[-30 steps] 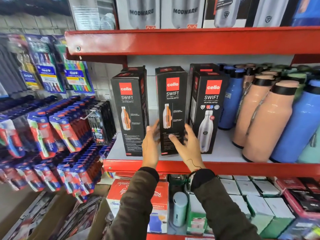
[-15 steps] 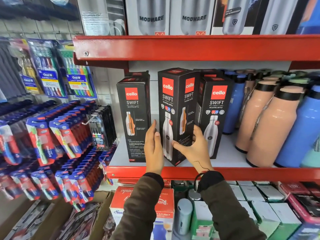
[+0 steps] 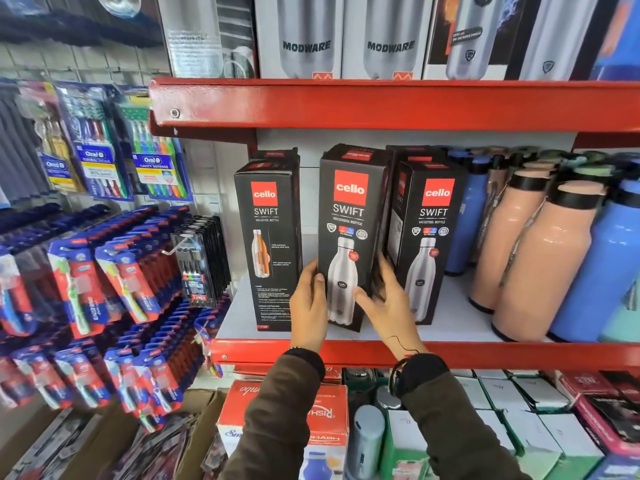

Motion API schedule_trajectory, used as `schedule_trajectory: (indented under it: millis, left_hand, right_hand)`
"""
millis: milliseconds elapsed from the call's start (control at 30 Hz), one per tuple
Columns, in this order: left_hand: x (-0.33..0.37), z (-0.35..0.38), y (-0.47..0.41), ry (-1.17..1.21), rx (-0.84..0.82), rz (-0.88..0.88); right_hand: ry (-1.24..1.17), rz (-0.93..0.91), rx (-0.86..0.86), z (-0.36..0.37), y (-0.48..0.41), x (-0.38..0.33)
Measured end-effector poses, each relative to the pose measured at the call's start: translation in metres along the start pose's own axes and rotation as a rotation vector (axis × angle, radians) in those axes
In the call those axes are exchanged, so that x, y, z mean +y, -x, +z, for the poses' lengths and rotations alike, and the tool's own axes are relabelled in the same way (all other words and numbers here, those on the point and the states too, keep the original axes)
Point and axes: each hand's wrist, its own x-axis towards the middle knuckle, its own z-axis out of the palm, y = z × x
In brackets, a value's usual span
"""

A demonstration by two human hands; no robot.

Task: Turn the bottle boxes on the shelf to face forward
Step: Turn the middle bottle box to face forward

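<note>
Three black Cello Swift bottle boxes stand on the red shelf (image 3: 485, 353). The middle box (image 3: 349, 216) shows its silver-bottle face toward me. My left hand (image 3: 308, 310) presses its left lower edge and my right hand (image 3: 388, 303) grips its right lower edge. The left box (image 3: 268, 237) shows a side panel with an orange cutaway bottle and small text. The right box (image 3: 431, 237) shows its silver-bottle face. More black boxes stand behind them, mostly hidden.
Peach bottles (image 3: 540, 258) and blue bottles (image 3: 609, 271) crowd the shelf's right part. A red shelf (image 3: 381, 103) above carries Modware boxes (image 3: 388, 36). Toothbrush packs (image 3: 97, 278) hang at the left. Boxes (image 3: 332, 420) fill the shelf below.
Both hands have turned the middle box from its orange-bottle side through a corner view until its silver-bottle face looks forward. The view has moved closer.
</note>
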Motion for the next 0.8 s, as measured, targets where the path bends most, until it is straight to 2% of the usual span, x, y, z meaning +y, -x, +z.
schedule_trajectory:
  millis: [167, 800]
  left_hand:
    - [-0.006, 0.003, 0.001, -0.072, 0.02, 0.059]
    - [-0.011, 0.013, 0.003, -0.144, 0.014, -0.026]
  right_hand:
    - [0.034, -0.019, 0.04, 0.001, 0.001, 0.01]
    - [0.163, -0.026, 0.094, 0.003, -0.003, 0.02]
